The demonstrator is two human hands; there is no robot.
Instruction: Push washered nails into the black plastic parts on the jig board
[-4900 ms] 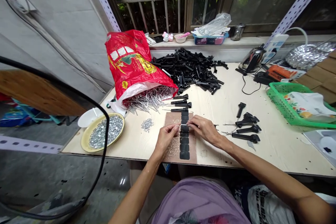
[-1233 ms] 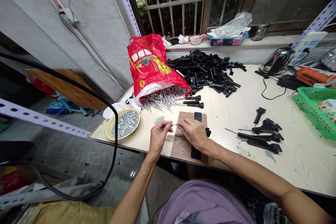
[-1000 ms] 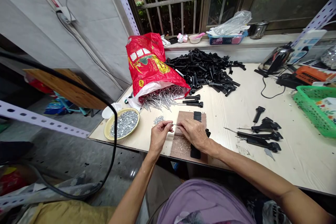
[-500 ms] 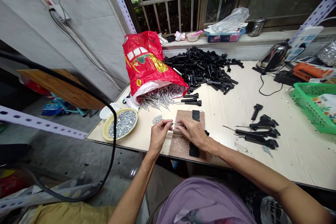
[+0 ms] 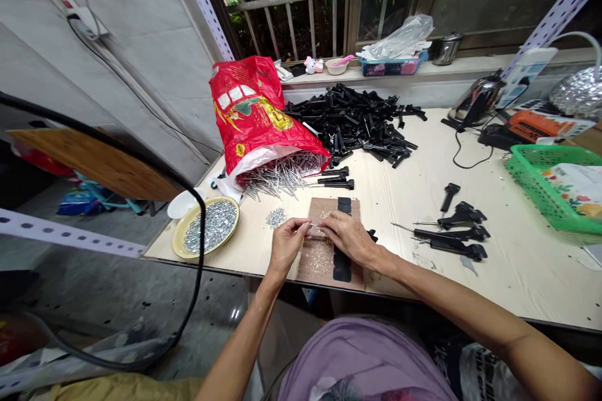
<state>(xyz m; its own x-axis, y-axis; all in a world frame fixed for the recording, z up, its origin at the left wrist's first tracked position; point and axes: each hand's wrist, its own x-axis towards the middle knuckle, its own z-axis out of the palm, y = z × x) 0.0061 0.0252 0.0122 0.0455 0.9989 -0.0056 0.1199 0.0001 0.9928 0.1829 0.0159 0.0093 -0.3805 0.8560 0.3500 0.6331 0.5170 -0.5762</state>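
Observation:
Over a brown board, my left hand pinches the left end of a thin metal rod. The fingers of my right hand close on the rod's other end, and they hide whatever else is there. Flat black pieces lie in a row on the board, partly under my right hand. Left of the board is a small pile of tiny silver parts. Just beyond it, many metal rods spill from a red bag.
A yellow bowl of small silver pieces stands at the table's left edge. Black plastic parts are heaped at the back. Black-handled rods lie to the right, near a green basket. A black cable hangs at left.
The camera view has shifted slightly, so the table appears further left. Both hands keep hold of the rod above the board, with only slight finger movement.

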